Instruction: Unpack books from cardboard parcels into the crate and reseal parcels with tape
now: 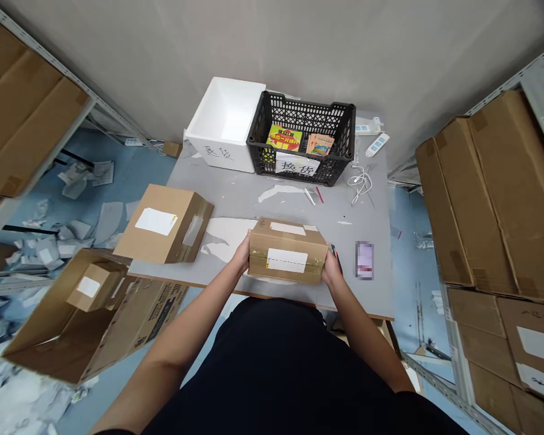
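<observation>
The left hand and right hand grip opposite ends of a cardboard carton at the front of the surface; judging by its tape and white labels, sealing and labelling look complete, release not yet made. Left, an open carton contains a smaller labelled box; beyond, a second labelled carton rests on the surface. Farthest, a white bin adjoins a black crate.
</observation>
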A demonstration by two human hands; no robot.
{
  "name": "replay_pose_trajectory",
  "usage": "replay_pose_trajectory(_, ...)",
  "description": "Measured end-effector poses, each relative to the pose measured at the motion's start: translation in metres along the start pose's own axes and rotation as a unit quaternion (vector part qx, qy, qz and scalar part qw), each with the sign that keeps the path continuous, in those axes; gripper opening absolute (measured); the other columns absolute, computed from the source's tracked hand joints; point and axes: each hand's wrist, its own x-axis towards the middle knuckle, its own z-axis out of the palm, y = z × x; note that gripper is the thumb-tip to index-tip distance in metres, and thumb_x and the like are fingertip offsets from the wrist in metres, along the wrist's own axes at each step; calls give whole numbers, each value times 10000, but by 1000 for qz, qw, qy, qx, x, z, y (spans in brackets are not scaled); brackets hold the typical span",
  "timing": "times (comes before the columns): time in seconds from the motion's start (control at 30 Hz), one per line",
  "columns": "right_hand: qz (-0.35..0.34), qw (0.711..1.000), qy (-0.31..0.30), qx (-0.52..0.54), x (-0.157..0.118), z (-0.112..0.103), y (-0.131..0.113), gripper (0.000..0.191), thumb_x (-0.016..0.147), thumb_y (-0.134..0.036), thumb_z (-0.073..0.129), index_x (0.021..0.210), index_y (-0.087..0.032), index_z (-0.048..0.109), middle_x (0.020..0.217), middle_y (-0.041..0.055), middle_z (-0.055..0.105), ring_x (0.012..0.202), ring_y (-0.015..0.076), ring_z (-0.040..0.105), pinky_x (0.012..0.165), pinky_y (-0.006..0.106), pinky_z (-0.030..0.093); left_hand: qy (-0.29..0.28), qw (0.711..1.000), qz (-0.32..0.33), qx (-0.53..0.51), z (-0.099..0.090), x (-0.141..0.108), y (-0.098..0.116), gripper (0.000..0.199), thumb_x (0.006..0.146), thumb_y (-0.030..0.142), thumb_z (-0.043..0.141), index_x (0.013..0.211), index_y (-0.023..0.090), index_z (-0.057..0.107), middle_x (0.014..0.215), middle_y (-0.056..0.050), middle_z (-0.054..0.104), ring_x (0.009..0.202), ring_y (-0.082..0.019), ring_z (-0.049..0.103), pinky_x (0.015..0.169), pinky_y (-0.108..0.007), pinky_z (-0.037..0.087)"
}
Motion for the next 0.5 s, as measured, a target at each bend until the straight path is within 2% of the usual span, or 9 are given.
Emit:
replay_pose_trajectory(0.07,-26,998,-20,62,2,1,-9,648,918,-690,255,1312,-273,556,1182,53,691,1082,263,624,849,367,493,-12,997,78,22,-1,5,10,662,859,714,451,1246,196,593,1186,-93,688,1091,-257,639,942,-386,497)
replay_pose_trajectory(0.13,-37,994,-25,97,5,3,-17,603,931,-657,281,1352,-281,495,1301,51,632,1131,248,604,863,365,498,-25,991,118,49,-4,11,17,636,864,695,469,1277,221,565,1283,-86,636,1159,-245,600,961,-371,484)
replay_pose_trajectory(0.33,-6,995,-23,96,12,10,-18,602,883,-592,481,1393,-274,442,1370,86,577,1178,243,593,886,374,515,10,990,79,114,-18,24,17,603,795,614,643,1297,291,553,1356,-68,583,1216,-265,557,888,-352,502)
replay_pose_trajectory(0.5,52,994,-39,83,33,18,-25,664,860,-606,530,1436,-294,422,1439,67,522,1239,245,555,894,376,527,3,993,52,103,-7,46,23,582,791,661,612,1186,233,609,1161,-97,686,1072,-276,636,879,-383,502)
